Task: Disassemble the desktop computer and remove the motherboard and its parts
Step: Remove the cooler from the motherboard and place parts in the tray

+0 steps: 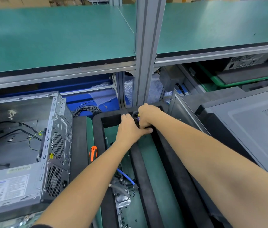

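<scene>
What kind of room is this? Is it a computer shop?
Probably a workshop where computers get taken apart, not a shop. An opened computer case lies on the green-matted bench, an orange screwdriver beside it, more cases nearby.

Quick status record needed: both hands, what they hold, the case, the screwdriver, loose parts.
left hand: reached forward over the foam tray, fingers curled on a small dark part
right hand: gripping the same part from the right
part: mostly hidden by the hands, type unclear
case: on its side at left, open, cables inside
screwdriver: orange handle, lying beside the tray, untouched
screws: scattered near the tray's near end
</scene>
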{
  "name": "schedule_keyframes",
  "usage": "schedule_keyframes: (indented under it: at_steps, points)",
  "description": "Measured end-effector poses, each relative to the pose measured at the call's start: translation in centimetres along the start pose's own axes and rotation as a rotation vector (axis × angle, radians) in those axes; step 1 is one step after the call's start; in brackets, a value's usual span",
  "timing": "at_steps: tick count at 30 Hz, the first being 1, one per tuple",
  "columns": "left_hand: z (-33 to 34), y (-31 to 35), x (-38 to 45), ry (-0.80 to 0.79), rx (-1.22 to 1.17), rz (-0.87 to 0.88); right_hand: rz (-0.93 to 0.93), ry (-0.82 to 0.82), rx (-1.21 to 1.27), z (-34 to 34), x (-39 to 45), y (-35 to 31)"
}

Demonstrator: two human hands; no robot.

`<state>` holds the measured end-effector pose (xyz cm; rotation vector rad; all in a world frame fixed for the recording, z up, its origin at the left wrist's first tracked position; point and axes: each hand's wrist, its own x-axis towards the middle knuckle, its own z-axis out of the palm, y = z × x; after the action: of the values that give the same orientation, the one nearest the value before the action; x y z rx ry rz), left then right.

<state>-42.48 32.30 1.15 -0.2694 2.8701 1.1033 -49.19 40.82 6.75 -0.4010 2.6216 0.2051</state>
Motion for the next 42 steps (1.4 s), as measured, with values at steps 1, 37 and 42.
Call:
schedule_keyframes:
  at_steps: [1, 37, 42]
  points:
    - [-0.3, -0.3, 0.4, -0.066, 0.038, 0.034, -0.005, -0.007, -0.035, -0.1, 0.0, 0.3]
    - [3.7, -3.0, 4.5, -0.238, 0.374, 0.21, -0.092, 0.042, -0.08, 6.2, 2.9, 1.2]
    - [5.0, -3.7, 4.3, -0.145, 0.56, 0.23, -0.072, 0.075, -0.065, 8.2, 4.3, 1.0]
